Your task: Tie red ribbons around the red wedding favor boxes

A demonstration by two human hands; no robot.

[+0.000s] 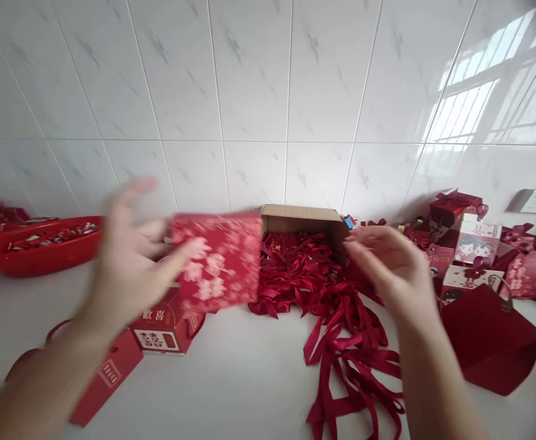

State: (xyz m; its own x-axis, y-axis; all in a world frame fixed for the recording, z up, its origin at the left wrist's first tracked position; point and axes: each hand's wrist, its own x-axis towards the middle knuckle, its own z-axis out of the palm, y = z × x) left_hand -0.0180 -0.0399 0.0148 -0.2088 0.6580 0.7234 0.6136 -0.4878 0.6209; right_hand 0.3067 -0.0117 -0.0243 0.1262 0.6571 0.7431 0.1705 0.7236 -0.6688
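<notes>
My left hand (132,256), smeared by motion, grips a red gift box (226,263) by its left side, with pale characters and blossoms on its front. To the right, my right hand (389,266) is raised with thumb and forefinger brought together. A small blue and red piece (350,222) shows just beyond its fingertips; whether it is held I cannot tell. Between the hands a cardboard box (302,212) lies against the wall, with dark red ribbons (295,263) spilling out across the white counter (231,385).
Red printed boxes (162,327) stand beneath my left forearm. A red basin (43,260) of small wrapped pieces sits at left. Several ribbon-tied boxes (476,238) are piled at right, behind a plain dark red box (492,336). A tiled wall (253,91) bounds the counter.
</notes>
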